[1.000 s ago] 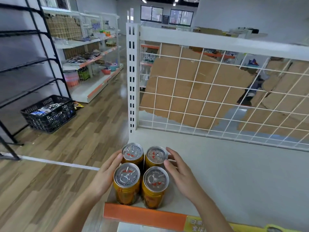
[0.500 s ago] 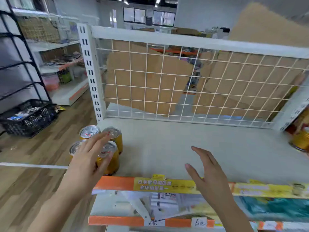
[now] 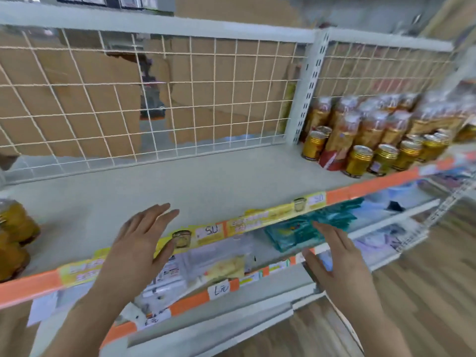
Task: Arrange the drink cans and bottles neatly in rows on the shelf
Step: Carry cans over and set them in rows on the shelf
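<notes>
Fingers (image 3: 157,213) straight and apart, handwritten price tag (image 3: 221,291) "6元"

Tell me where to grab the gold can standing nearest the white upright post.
Probably grip the gold can round its cylindrical side, coming from the front-left. It stands upright, and the shelf is bare on that side, while a tall bottle crowds its right and the post sits behind.

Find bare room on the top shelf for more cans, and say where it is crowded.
The shelf is bare mid-span, between the wire grid behind, the orange price strip in front, the gold cans far left and the white post right. Crowded: beyond the post, where cans and bottles stand packed.
</notes>
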Demonstrator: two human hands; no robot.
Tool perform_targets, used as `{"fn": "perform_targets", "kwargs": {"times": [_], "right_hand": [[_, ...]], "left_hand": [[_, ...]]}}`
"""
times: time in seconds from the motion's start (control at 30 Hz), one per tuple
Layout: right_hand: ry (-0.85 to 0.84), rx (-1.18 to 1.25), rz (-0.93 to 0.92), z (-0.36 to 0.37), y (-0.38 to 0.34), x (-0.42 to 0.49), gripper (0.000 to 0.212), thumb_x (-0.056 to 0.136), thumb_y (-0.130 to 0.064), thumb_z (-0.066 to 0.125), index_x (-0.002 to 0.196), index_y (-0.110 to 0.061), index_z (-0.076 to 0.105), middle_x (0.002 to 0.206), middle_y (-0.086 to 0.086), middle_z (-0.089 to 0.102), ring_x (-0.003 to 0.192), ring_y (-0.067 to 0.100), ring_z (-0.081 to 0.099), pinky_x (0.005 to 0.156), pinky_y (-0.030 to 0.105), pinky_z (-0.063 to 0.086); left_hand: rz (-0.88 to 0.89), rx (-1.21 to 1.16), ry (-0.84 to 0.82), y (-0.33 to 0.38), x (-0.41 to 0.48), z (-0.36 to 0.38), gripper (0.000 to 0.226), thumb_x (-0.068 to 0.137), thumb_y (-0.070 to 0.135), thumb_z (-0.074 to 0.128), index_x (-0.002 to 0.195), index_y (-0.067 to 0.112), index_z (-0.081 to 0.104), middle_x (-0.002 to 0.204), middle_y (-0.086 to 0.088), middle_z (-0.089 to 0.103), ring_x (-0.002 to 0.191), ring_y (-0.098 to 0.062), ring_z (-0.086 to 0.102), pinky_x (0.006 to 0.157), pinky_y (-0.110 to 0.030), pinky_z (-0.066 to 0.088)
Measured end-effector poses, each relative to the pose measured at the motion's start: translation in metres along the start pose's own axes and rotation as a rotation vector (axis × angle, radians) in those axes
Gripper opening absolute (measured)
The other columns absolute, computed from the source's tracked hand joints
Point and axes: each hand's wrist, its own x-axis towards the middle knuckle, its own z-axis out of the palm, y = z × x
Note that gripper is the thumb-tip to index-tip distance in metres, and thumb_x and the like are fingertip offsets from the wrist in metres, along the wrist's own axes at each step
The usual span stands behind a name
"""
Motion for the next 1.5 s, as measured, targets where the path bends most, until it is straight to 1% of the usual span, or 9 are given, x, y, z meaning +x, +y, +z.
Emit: {"fn": "perform_targets", "kwargs": {"times": [0.4, 0.57, 0.73, 0.87, 0.97, 1.07, 1.2, 1.33, 1.5], "right_hand": [[0.153, -0.174, 0.168, -0.053, 0.101, 0.055, 0.057, 0.084, -0.053, 0.038, 0.127, -0.018, 0.051, 0.121, 0.002, 0.056, 0.105, 0.020, 0.052, 0.078, 0.038, 0.048], [0.216, -0.205, 0.222, -0.065, 0.132, 0.091, 0.045, 0.090, -0.046, 0.052, 0.125, -0.018, 0.052, 0.117, 0.004, 0.059, 0.100, 0.029, 0.061, 0.074, 0.038, 0.051], [0.215, -0.219, 0.263, -0.063, 0.167, 0.115, 0.046, 0.086, -0.051, 0.046, 0.125, -0.026, 0.046, 0.117, -0.001, 0.058, 0.099, 0.017, 0.057, 0.071, 0.030, 0.047], [0.164, -0.193, 0.291, -0.056, 0.202, 0.141, 0.053, 0.084, -0.048, 0.047, 0.127, -0.019, 0.051, 0.119, 0.002, 0.057, 0.102, 0.027, 0.060, 0.074, 0.039, 0.053], [0.136, -0.165, 0.272, -0.048, 0.230, 0.167, 0.049, 0.089, -0.052, 0.048, 0.128, -0.023, 0.047, 0.121, -0.002, 0.055, 0.104, 0.024, 0.059, 0.078, 0.044, 0.053], [0.091, -0.148, 0.226, -0.043, 0.257, 0.201, 0.051, 0.087, -0.052, 0.049, 0.128, -0.022, 0.047, 0.120, -0.001, 0.056, 0.102, 0.022, 0.059, 0.074, 0.031, 0.049], [0.006, -0.066, 0.141, -0.035, 0.285, 0.247, 0.059, 0.083, -0.033, 0.068, 0.135, -0.018, 0.043, 0.126, -0.002, 0.053, 0.110, 0.018, 0.054, 0.079, 0.022, 0.040], [-0.087, 0.019, 0.084, -0.026, 0.301, 0.281, 0.070, 0.079, -0.040, 0.071, 0.138, -0.022, 0.039, 0.129, -0.006, 0.049, 0.114, 0.014, 0.051, 0.082, 0.018, 0.042], [-0.260, 0.123, 0.083, -0.012, 0.310, 0.296, 0.089, 0.072, -0.048, 0.073, 0.143, -0.029, 0.023, 0.131, -0.018, 0.039, 0.120, 0.005, 0.044, 0.089, 0.019, 0.042]], "left_hand": [[0.185, -0.130, -0.069, 0.063, 0.165, 0.094, 0.064, 0.094, 0.058, 0.013, 0.126, 0.019, 0.052, 0.129, -0.001, 0.053, 0.117, -0.017, 0.042, 0.097, -0.031, 0.029], [0.233, -0.229, -0.088, 0.087, 0.229, 0.129, 0.066, 0.092, 0.062, 0.013, 0.130, 0.022, 0.050, 0.134, 0.004, 0.050, 0.121, -0.014, 0.041, 0.098, -0.036, 0.035], [0.268, -0.284, -0.112, 0.110, 0.276, 0.159, 0.057, 0.087, 0.051, 0.029, 0.132, 0.022, 0.049, 0.135, 0.003, 0.049, 0.123, -0.013, 0.039, 0.098, -0.035, 0.033], [0.281, -0.284, -0.130, 0.126, 0.307, 0.182, 0.058, 0.086, 0.051, 0.029, 0.133, 0.023, 0.048, 0.136, 0.002, 0.048, 0.123, -0.015, 0.042, 0.099, -0.034, 0.033], [0.248, -0.293, -0.139, 0.138, 0.329, 0.200, 0.060, 0.085, 0.053, 0.027, 0.134, 0.025, 0.047, 0.138, 0.005, 0.046, 0.124, -0.012, 0.040, 0.098, -0.029, 0.029], [0.206, -0.301, -0.133, 0.150, 0.349, 0.218, 0.060, 0.084, 0.053, 0.030, 0.135, 0.025, 0.045, 0.139, 0.007, 0.045, 0.125, -0.011, 0.039, 0.099, -0.027, 0.028], [0.050, -0.401, -0.121, 0.173, 0.376, 0.238, 0.052, 0.091, 0.033, 0.055, 0.138, 0.020, 0.039, 0.140, 0.003, 0.043, 0.127, -0.015, 0.041, 0.100, -0.023, 0.028], [-0.152, -0.530, -0.157, 0.191, 0.403, 0.261, 0.070, 0.085, 0.021, 0.065, 0.144, 0.019, 0.027, 0.146, 0.000, 0.035, 0.131, -0.017, 0.038, 0.104, -0.030, 0.032], [-0.368, -0.928, -0.203, 0.214, 0.427, 0.279, 0.089, 0.068, 0.004, 0.080, 0.136, 0.024, 0.027, 0.116, 0.015, 0.050, 0.098, 0.005, 0.051, 0.085, -0.011, 0.043]]}}
